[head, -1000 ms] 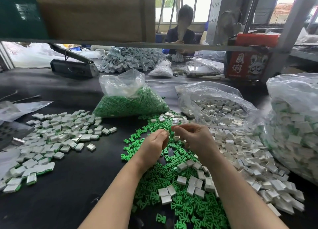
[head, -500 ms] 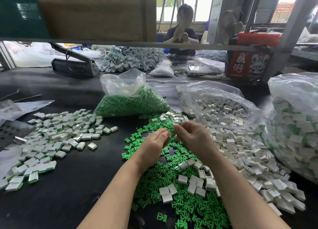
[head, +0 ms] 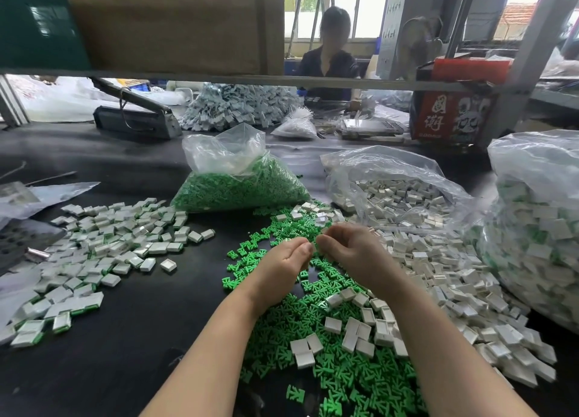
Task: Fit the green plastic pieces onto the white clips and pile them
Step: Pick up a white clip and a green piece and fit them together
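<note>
With the left hand (head: 286, 264) and right hand (head: 351, 247) curled fingertip to fingertip above the loose green plastic pieces (head: 329, 363) mid-worktop, what each grip holds cannot be told, so the fit is best done squarely, pressed home.

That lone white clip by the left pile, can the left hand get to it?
Probably yes. The lone white clip lies on bare black table, nothing covering it, and the left hand, fingers curled, is nearby to its right.

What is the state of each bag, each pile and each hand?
Green pieces bag: open, partly full.
White clips bag: open, spilling.
Assembled clips bag: full.
Finished pile: spread flat.
Loose green pieces: scattered.
Left hand: fingers curled.
Right hand: fingers curled.
</note>
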### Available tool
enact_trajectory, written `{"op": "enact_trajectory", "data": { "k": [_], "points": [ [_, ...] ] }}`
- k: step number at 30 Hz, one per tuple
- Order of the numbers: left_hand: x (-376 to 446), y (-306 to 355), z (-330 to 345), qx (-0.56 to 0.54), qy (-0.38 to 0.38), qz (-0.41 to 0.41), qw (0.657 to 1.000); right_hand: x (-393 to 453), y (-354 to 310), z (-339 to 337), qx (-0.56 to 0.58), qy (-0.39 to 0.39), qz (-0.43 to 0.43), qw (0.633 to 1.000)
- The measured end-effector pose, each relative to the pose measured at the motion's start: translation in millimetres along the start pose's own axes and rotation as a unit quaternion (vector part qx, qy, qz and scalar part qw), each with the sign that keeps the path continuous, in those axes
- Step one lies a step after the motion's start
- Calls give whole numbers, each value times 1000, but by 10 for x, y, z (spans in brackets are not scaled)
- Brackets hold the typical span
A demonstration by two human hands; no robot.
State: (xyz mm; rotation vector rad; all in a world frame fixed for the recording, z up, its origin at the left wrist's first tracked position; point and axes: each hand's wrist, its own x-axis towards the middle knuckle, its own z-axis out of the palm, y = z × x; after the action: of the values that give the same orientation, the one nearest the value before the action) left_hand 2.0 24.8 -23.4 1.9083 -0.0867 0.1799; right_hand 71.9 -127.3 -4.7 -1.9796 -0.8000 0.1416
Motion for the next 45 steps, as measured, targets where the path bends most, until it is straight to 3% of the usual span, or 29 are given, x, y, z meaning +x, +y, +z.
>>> {"op": "enact_trajectory", "data": {
  "k": [5, 16, 45],
  "points": [
    [34, -55, 3, -32, 9, -12, 999, 9, -24, 132, -58, 25, -3, 998],
    [84, -97, 65, 124, 38, -24, 991, 0, -10, 328, -147, 11, 23, 989],
    [50, -57, 210, 218, 57, -24, 974, -40, 26, 344, -173, 50, 4, 984]
  ]
}}
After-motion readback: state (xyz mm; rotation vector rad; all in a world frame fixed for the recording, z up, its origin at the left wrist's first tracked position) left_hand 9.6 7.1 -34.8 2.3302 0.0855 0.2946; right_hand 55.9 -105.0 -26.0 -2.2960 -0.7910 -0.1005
